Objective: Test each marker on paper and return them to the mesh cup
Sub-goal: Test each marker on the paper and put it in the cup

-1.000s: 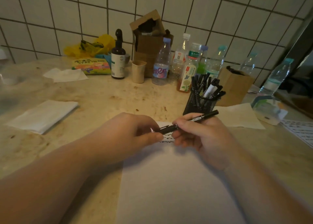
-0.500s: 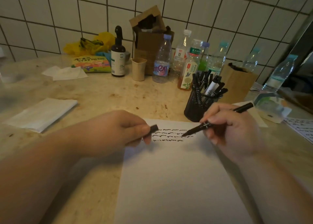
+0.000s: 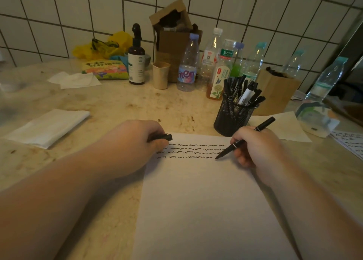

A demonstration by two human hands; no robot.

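Observation:
A white sheet of paper (image 3: 206, 200) lies on the counter with several rows of black squiggles near its top edge. My right hand (image 3: 257, 147) grips an uncapped black marker (image 3: 227, 150), its tip touching the paper at the right end of the lowest row. My left hand (image 3: 137, 141) rests on the paper's top left corner and pinches the marker's black cap (image 3: 164, 137). The black mesh cup (image 3: 232, 116), holding several black markers, stands just beyond the paper's top right corner.
Plastic bottles (image 3: 187, 63), a brown pump bottle (image 3: 137, 61), a small beige cup (image 3: 160, 75) and cardboard boxes (image 3: 275, 92) line the tiled back wall. Folded white paper (image 3: 47, 126) lies at left, another sheet (image 3: 282, 126) at right.
The cap came off the marker: my left hand drew it away to the left. My right hand swung the marker tip down onto the paper by the written rows.

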